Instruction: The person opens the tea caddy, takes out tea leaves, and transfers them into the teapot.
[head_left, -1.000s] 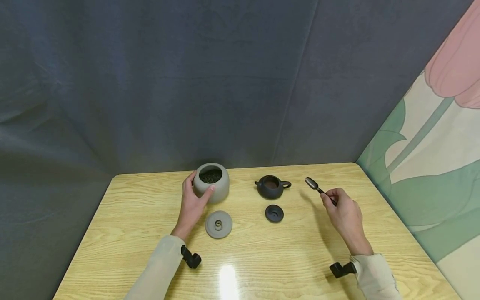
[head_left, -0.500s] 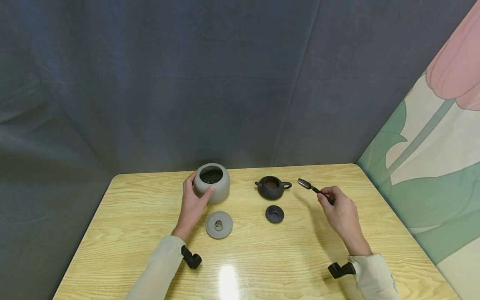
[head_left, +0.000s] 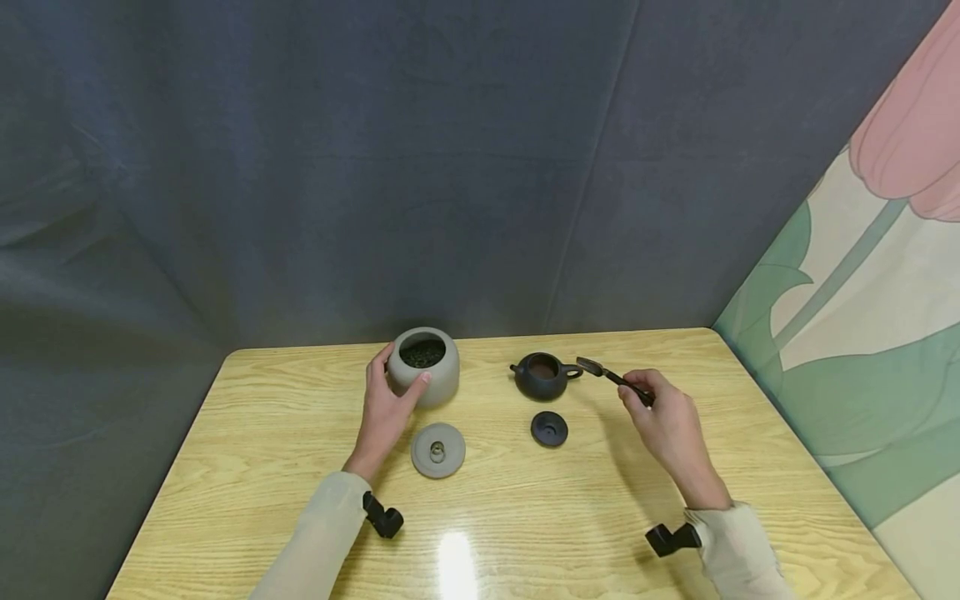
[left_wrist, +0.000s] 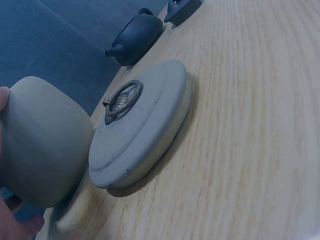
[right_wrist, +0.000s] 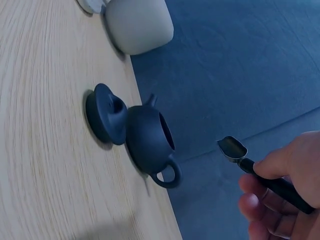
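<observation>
My left hand [head_left: 386, 417] grips the side of an open grey tea jar [head_left: 444, 379], thumb in front and fingers round the left. Dark leaves [head_left: 422, 353] lie inside it. My right hand [head_left: 670, 427] pinches the black handle of a tea scoop [head_left: 590, 366], raised above the table. In the head view the scoop's bowl overlaps the edge of the dark teapot's handle; the right wrist view shows it apart from the teapot [right_wrist: 145, 140]. The teapot is uncovered, with its spout to the left. I cannot tell whether the scoop holds anything.
The jar's grey lid [left_wrist: 140, 125], with a metal ring, lies on the wooden table [head_left: 480, 508] in front of the jar. A small dark teapot lid [head_left: 550, 428] lies before the teapot. A dark curtain [head_left: 480, 167] hangs behind the table.
My right hand has moved left with the tea scoop, bringing its bowl from right of the teapot to its handle in the head view. My left hand still grips the jar.
</observation>
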